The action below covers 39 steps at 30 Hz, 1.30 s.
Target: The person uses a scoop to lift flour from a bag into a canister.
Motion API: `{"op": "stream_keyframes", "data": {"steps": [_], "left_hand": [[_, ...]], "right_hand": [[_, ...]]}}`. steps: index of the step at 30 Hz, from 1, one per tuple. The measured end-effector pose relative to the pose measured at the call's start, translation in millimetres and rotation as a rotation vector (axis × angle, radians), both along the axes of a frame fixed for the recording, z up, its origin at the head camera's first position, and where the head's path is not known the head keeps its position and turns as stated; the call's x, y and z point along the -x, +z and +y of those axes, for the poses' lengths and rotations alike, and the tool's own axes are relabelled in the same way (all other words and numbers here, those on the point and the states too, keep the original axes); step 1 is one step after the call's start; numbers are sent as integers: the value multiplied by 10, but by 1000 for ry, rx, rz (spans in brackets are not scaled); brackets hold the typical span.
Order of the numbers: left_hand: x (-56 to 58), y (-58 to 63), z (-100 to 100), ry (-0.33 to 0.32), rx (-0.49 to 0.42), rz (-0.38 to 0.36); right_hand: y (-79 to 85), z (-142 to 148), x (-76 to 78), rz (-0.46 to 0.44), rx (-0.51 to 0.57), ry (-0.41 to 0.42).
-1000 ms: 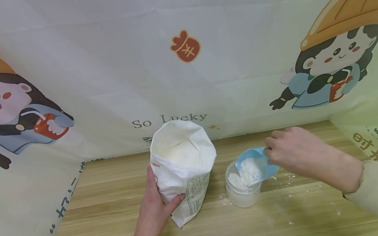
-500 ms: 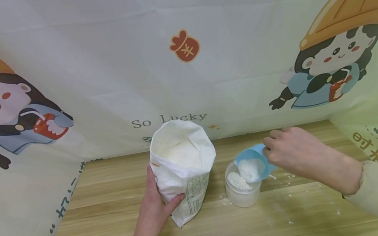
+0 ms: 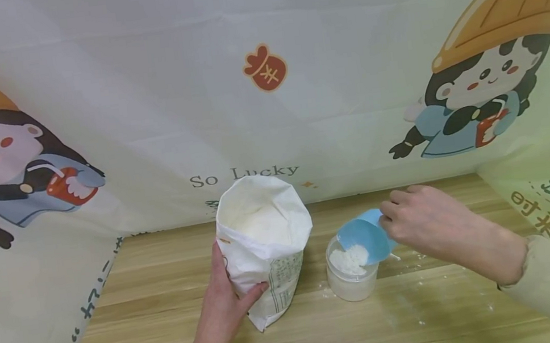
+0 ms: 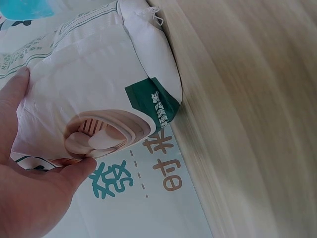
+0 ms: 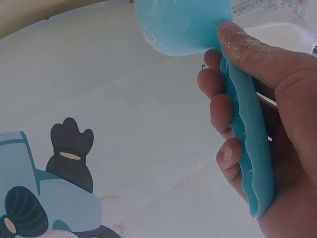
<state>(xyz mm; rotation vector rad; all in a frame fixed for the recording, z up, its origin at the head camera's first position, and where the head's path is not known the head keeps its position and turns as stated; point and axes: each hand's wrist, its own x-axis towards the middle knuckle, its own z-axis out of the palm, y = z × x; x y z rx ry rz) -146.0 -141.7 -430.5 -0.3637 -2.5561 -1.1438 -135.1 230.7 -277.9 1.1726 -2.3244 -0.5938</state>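
Note:
My left hand [image 3: 228,294] grips the side of an open white bag of flour [image 3: 279,268], thumb on its front and fingers round the left side. The bag stands upright, its mouth showing white powder inside. To the right of it is a clear jar [image 3: 353,287] with white powder heaped up to its rim. Over the jar's right side a blue scoop [image 3: 368,237] is tipped, its bowl bare of any heap. My right hand [image 3: 422,222] holds the scoop; in the right wrist view its fingers wrap the scoop's handle [image 5: 250,139], and powder dusts the thumb.
The wooden table [image 3: 144,325] carries scattered powder specks right of the jar. A printed cloth backdrop [image 3: 167,93] rises behind the table and along both sides, close behind the bag.
The right hand has turned the scoop over, and its powder has slid out into the jar. The left hand and the bag have stayed in place.

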Motion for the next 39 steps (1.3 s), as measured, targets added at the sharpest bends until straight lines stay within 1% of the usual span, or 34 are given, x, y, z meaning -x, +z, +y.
{"op": "stream_keyframes", "data": {"steps": [7, 23, 26, 33, 37, 39], "left_hand": [[-14, -2, -9, 1, -7, 0], [-4, -17, -24, -13, -20, 36], [-4, -17, -23, -15, -21, 39], [2, -17, -11, -21, -17, 40], [2, -12, -4, -21, -20, 37], [1, -8, -2, -20, -23, 33]], "right_hand": [[24, 18, -6, 29, 2, -14], [2, 89, 4, -7, 18, -11], [-5, 134, 20, -24, 60, 1], [-24, 295, 64, -46, 218, 43], [-34, 389, 78, -54, 296, 35], [-37, 441, 87, -74, 326, 17]]}}
